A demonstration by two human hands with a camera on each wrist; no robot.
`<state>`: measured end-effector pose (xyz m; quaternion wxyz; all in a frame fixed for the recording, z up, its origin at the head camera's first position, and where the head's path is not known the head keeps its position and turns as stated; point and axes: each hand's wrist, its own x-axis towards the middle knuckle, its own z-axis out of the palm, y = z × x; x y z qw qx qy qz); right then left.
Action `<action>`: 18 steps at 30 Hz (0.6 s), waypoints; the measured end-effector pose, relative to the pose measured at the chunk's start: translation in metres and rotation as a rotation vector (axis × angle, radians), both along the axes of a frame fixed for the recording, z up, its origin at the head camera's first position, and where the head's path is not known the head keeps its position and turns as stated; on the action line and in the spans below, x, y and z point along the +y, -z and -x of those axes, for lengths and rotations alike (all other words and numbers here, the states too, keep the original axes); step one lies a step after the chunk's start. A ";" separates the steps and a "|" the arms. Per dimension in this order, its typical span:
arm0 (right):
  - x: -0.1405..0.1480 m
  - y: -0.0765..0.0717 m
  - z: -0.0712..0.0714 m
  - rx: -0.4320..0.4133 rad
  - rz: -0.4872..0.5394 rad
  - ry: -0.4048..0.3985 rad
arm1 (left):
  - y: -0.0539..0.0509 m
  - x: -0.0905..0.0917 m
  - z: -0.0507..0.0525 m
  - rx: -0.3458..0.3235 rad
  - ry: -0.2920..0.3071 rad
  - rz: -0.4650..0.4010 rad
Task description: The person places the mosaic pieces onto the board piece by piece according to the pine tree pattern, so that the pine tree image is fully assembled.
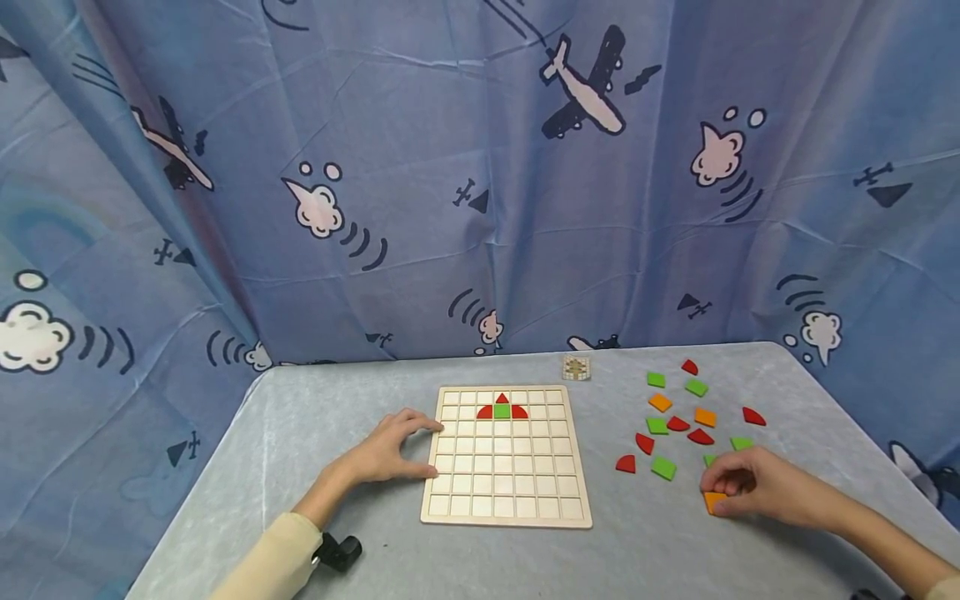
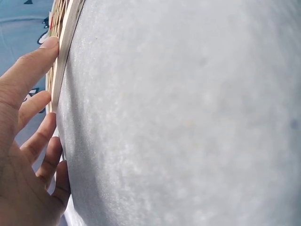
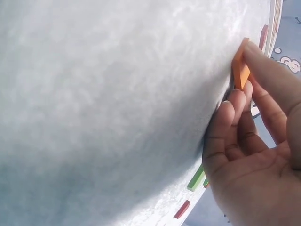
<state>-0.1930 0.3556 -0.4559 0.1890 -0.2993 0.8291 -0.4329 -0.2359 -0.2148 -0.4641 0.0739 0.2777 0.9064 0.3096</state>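
Nearest the tabletop's front edge, on the right, the right hand (image 1: 776, 490) pinches a flat orange square tile (image 3: 241, 70) between its thumb and fingers, the other fingers curled beneath. Whether the tile touches the pale grey cloth-covered tabletop (image 1: 382, 571) I cannot tell.

Left of it, the left hand (image 1: 381, 452) is loosely spread, grasping nothing, its thumb and index fingertip against the left edge of a square, light wooden grid board (image 1: 506, 523). The board lies around the tabletop's middle, divided by thin ridges into small cells. Its nearer rows are bare wood. In the second row from its far edge, a green square tile (image 1: 502, 411) fills the middle cell, with a red quarter-round tile (image 1: 484, 412) in the cell on each side; a red triangular tile (image 1: 502, 398) sits in the middle cell of the far row.

Loose green, orange and red tiles (image 1: 663, 468) lie scattered between the board's right edge and the tabletop's right edge, reaching toward the far right corner. Beside the tabletop's far edge, just past the board's far right corner, lies a small patterned card (image 1: 576, 368). Behind hangs a blue airplane-print fabric curtain (image 1: 420, 167).
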 end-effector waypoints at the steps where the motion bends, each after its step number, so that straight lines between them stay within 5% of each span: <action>1: 0.000 0.000 0.000 -0.001 0.002 -0.007 | 0.000 0.000 0.000 -0.002 0.000 -0.001; 8: -0.005 -0.003 0.002 -0.076 0.009 -0.030 | -0.001 0.000 0.001 -0.005 -0.004 -0.001; 18: -0.005 -0.019 0.008 -0.156 0.049 -0.166 | -0.001 0.000 0.000 -0.012 -0.001 -0.007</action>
